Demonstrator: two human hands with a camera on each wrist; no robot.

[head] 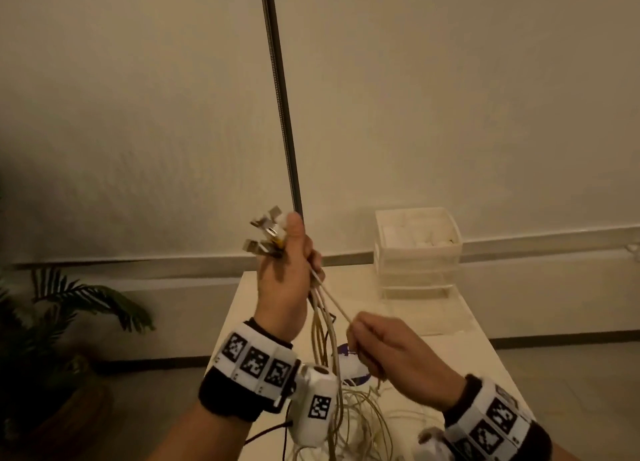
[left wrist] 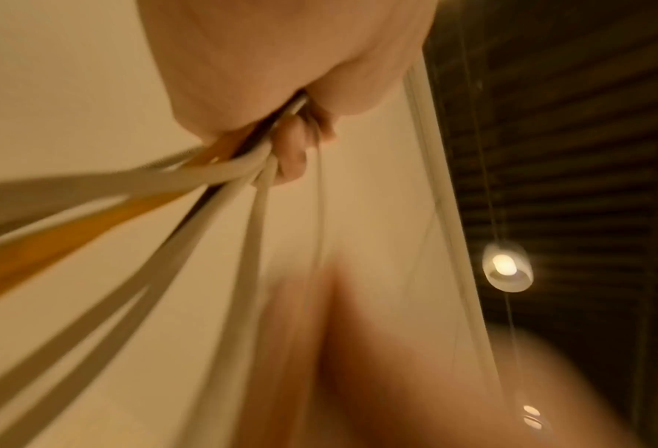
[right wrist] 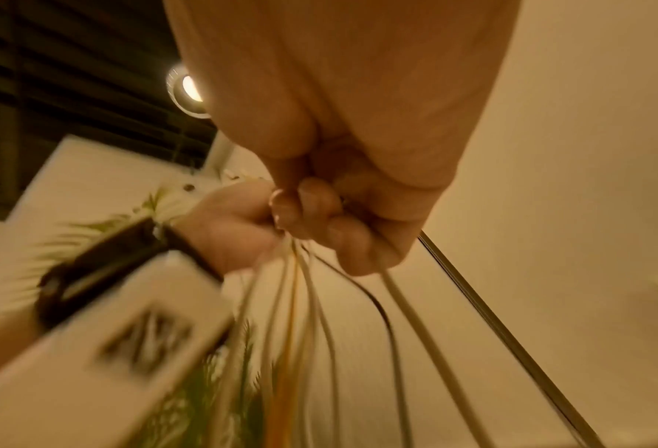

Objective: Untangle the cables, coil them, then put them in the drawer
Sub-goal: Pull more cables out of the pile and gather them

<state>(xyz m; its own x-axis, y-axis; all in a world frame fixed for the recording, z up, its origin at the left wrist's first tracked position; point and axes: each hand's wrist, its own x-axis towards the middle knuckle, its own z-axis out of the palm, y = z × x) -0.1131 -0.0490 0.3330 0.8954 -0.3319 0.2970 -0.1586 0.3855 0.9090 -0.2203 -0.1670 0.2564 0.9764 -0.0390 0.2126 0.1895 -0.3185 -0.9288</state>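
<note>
Above the bench (head: 450, 353), well in front of the drawer unit (head: 417, 253): cables (head: 323, 325), a bundle of thin cords, mostly white, one orange, one dark. Left hand (head: 284, 280) grips them just below the plugs (head: 266, 235), fingers (left wrist: 292, 151) curled tight round the bunch. Right hand (head: 391, 353), nearer the viewer than the unit, pinches one white strand drawn taut from the bundle. Slack lies tangled on the bench. Judged light, limp, smooth-jacketed, apt to slide; plugs rigid. Best held by the plug ends, strands eased out singly, never yanked.
</note>
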